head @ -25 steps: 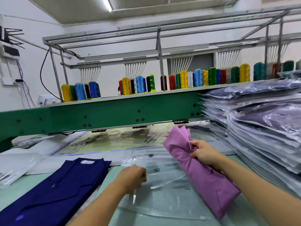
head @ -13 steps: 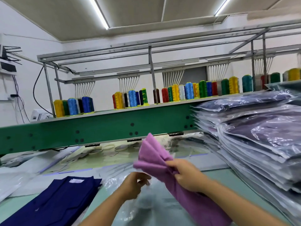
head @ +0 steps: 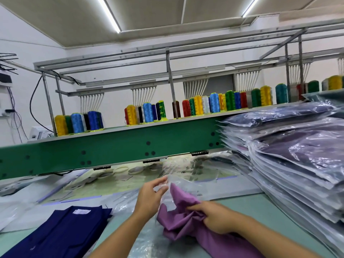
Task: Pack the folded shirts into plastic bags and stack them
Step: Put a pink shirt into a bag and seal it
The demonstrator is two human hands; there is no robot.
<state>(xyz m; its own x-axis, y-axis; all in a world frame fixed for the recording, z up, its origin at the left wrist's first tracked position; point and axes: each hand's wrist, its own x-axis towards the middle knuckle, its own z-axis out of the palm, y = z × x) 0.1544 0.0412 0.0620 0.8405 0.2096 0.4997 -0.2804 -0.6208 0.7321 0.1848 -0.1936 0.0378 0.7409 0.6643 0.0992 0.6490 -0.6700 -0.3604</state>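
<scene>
right hand (head: pixel 217 219) gripping purple shirt (head: pixel 177 219), left hand (head: pixel 149 199) pinching plastic bag (head: pixel 186 184) beside it

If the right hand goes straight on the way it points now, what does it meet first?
The right hand, gripping the purple shirt, would probably meet the clear plastic bag that the left hand pinches; depth is unclear.

The purple shirt (head: pixel 186 220) and navy shirt (head: pixel 61 233) run off the bottom edge, the bagged stack (head: pixel 297 164) off the right.
</scene>
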